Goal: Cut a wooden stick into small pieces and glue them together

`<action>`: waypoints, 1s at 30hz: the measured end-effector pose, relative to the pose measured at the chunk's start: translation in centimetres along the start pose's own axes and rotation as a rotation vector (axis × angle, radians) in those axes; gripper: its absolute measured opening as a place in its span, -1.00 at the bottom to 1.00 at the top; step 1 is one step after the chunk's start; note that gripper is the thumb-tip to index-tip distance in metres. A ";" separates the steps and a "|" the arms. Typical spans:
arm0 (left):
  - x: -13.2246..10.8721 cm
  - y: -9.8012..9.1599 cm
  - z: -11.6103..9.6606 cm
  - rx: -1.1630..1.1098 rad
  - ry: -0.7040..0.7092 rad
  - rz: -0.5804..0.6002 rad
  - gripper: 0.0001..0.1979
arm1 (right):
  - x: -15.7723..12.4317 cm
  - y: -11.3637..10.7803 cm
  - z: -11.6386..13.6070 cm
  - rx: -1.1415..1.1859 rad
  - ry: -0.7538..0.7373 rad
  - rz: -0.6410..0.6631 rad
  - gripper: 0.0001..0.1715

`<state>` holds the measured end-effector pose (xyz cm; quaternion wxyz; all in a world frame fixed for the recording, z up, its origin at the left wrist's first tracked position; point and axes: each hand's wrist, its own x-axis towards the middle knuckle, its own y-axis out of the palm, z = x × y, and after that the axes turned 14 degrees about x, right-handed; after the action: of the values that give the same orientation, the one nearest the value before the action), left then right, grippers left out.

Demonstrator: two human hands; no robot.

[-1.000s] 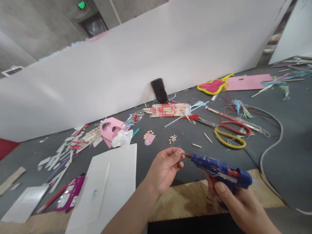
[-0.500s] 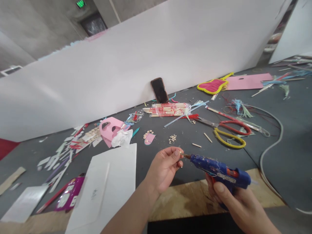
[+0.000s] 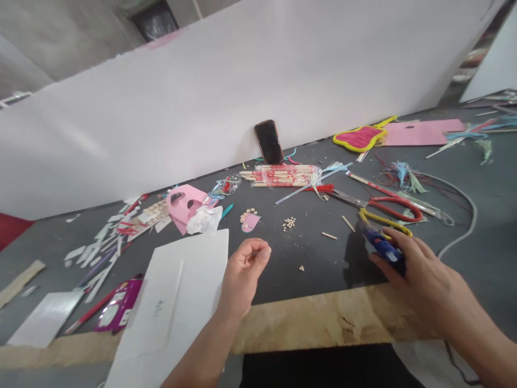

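My left hand (image 3: 242, 275) is closed in a pinch, a tiny pale wooden piece just showing at the thumb and fingertip. My right hand (image 3: 424, 269) grips a blue hot glue gun (image 3: 382, 245), held low over the table near the scissors (image 3: 393, 207), which have red and yellow handles. A small cluster of wooden bits (image 3: 301, 268) lies between my hands. Farther back are a loose pile of wooden bits (image 3: 288, 223) and a small pink cutout (image 3: 251, 222) with more such bits along its upper left edge.
White foam board (image 3: 202, 258) lies left of my left hand. A phone (image 3: 269, 141) leans on the white partition (image 3: 226, 86) behind bagged sticks (image 3: 283, 175). Short stick pieces (image 3: 329, 236) and a grey cord (image 3: 468, 202) are on the right, scraps and a pink mask-like cutout (image 3: 181, 205) on the left.
The glue gun has moved right, away from my left hand, and now points away from me beside the scissors. My left hand has shifted left, uncovering the small cluster of bits.
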<state>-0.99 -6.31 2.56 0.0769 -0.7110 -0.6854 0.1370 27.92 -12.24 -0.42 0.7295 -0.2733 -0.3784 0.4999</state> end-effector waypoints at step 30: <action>-3.5 0.3 2.2 -0.343 -0.200 0.126 -0.83 | 1.2 6.3 8.7 0.103 -0.384 0.521 -0.69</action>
<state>-1.45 -10.00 0.69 -0.1224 -0.7379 -0.6572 0.0929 17.73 -8.68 -0.10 0.5054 -0.2245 -0.4007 0.7305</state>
